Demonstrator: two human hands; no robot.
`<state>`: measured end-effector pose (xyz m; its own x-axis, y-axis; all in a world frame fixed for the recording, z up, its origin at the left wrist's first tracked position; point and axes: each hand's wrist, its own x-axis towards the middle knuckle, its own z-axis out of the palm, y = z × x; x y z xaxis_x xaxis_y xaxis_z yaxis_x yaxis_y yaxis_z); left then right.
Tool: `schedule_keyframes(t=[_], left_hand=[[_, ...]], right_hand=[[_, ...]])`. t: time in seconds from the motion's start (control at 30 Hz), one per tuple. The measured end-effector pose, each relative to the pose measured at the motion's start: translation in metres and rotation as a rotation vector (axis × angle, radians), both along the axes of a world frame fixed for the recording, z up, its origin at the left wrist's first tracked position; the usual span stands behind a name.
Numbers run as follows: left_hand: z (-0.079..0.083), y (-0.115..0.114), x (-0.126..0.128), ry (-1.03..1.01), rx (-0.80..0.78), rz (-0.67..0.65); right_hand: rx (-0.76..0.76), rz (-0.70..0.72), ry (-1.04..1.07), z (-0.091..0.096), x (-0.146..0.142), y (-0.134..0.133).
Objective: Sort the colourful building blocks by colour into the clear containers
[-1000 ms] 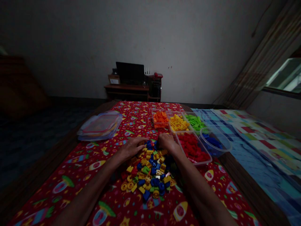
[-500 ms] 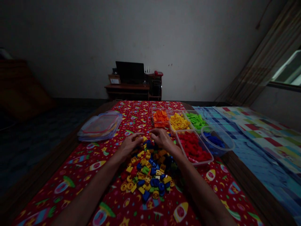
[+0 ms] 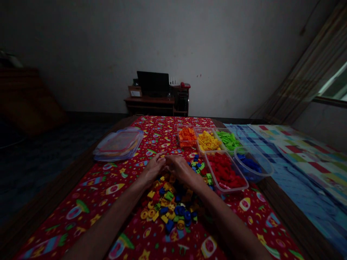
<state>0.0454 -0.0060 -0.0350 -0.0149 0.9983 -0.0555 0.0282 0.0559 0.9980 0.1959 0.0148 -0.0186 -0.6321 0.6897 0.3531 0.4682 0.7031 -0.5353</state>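
A heap of mixed toy bricks (image 3: 170, 204) in yellow, blue, orange and green lies on a red patterned tablecloth (image 3: 114, 187). My left hand (image 3: 153, 168) and my right hand (image 3: 177, 167) meet at the far edge of the heap, fingertips touching each other. Both hands have their fingers curled together as if pinching something small that I cannot make out. A few loose blue and green bricks (image 3: 199, 166) lie just right of my right hand.
To the right stand clear tubs of sorted bricks: orange (image 3: 185, 136), yellow (image 3: 207, 141), green (image 3: 228, 140), red (image 3: 225, 172), and a round bowl of blue ones (image 3: 251, 165). Stacked lids (image 3: 119, 143) lie at the left. A checked mat (image 3: 295, 162) lies to the right.
Both hands moved inward from the sides of the heap's far end until their fingertips met. The right hand's shift left uncovered loose blue and green bricks.
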Motion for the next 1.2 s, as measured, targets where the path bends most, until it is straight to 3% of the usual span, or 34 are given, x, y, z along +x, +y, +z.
schedule_keyframes(t=[0.23, 0.4, 0.57, 0.67, 0.8, 0.93, 1.2], left_hand=[[-0.01, 0.0, 0.006, -0.035, -0.011, -0.069], [0.0, 0.001, 0.008, -0.047, -0.004, -0.083], [-0.004, 0.021, -0.018, 0.056, 0.174, 0.137], [-0.025, 0.036, -0.04, 0.122, 0.224, 0.211], [-0.057, 0.046, -0.06, 0.169, 0.182, 0.318], [-0.067, 0.046, -0.067, 0.209, 0.185, 0.314], [-0.054, 0.04, -0.061, 0.394, 0.203, 0.277]], right_hand=[[0.016, -0.058, -0.023, 0.003, -0.003, -0.006], [-0.014, -0.1, 0.027, 0.015, 0.014, -0.003], [0.024, -0.343, -0.026, 0.042, 0.063, 0.045], [0.143, -0.466, -0.19, 0.061, 0.093, 0.09], [0.155, -0.605, -0.434, 0.072, 0.113, 0.141], [0.146, -0.582, -0.465, 0.067, 0.119, 0.167], [0.08, -0.454, -0.571, 0.057, 0.15, 0.17]])
